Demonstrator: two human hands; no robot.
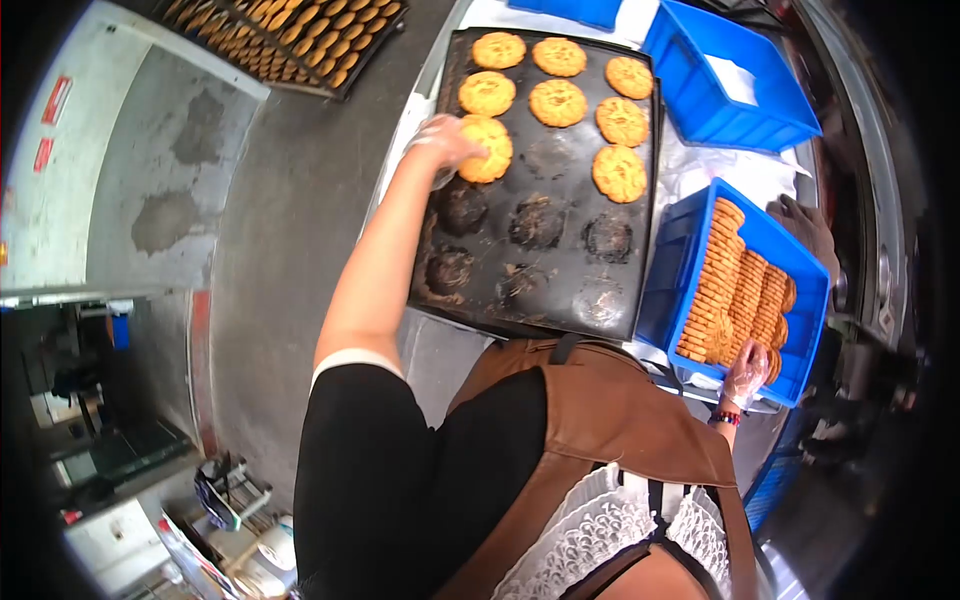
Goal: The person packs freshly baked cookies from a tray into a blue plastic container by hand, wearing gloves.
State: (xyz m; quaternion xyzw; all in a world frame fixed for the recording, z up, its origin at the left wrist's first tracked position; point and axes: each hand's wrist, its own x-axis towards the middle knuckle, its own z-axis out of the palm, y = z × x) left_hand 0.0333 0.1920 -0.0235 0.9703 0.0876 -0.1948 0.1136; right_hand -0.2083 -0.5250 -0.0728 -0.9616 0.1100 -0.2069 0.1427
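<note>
A dark baking tray [560,225] lies on the table, with several round golden cookies on its far part and bare, stained hollows nearer me. My left hand [448,145], in a clear glove, has its fingers closed on the edge of a cookie [486,150] in the left column. To the right stands a blue crate [665,270] holding several rows of stacked cookies [745,285]. My right hand [747,372], gloved too, is inside its near end with fingers bent against a cookie at the end of a row.
An empty-looking blue crate [690,75] with a white paper in it stands behind the filled one. At the upper left is a rack [345,85] with trays of cookies. White sheeting [700,165] covers the table under the crates.
</note>
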